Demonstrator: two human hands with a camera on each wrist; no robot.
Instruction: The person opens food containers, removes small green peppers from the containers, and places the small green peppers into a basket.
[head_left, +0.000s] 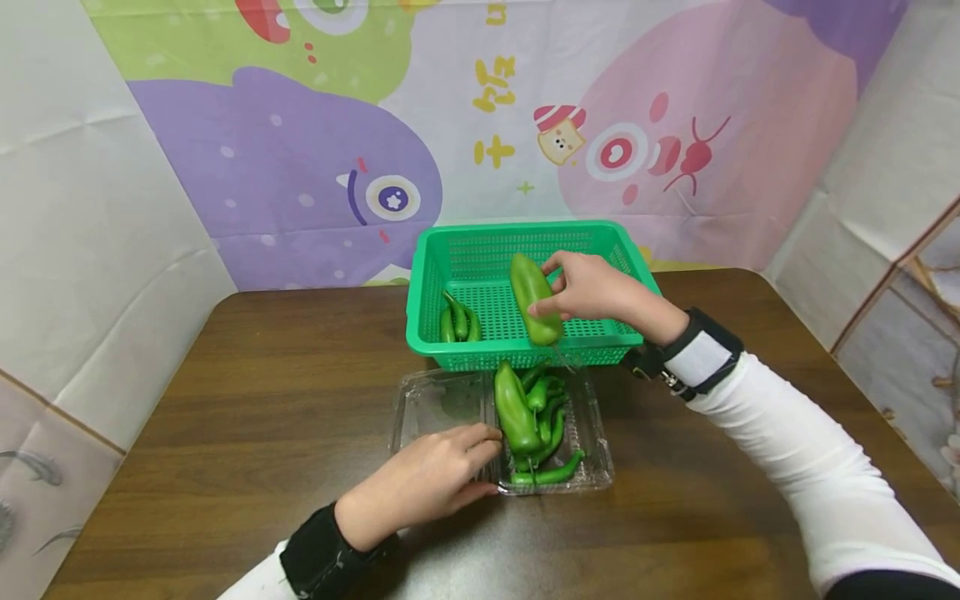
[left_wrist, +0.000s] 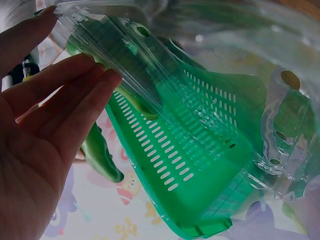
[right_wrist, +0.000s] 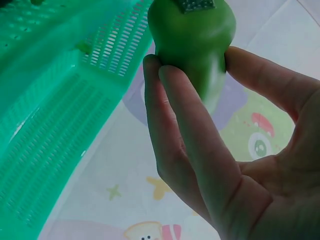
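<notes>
My right hand (head_left: 588, 286) pinches a large, pale green pepper (head_left: 531, 292) between thumb and fingers, over the right half of a green plastic basket (head_left: 420, 287). The right wrist view shows the thumb on one side of this pepper (right_wrist: 192, 35) and fingertips on the other. My left hand (head_left: 431, 471) grips the hinge edge of a clear plastic clamshell box (head_left: 596, 458), thumb at the near end and fingers at the fold. One large green pepper (head_left: 516, 410) and several slim green peppers (head_left: 551, 417) lie in the box's right half. The opened lid (head_left: 442, 404) lies to the left.
Several slim green peppers (head_left: 459, 321) lie at the basket's left end. The clamshell stands directly in front of the basket on a brown wooden table (head_left: 300, 358). A cartoon-printed cloth (head_left: 480, 192) hangs behind the basket, and pale walls (head_left: 112, 208) flank the table.
</notes>
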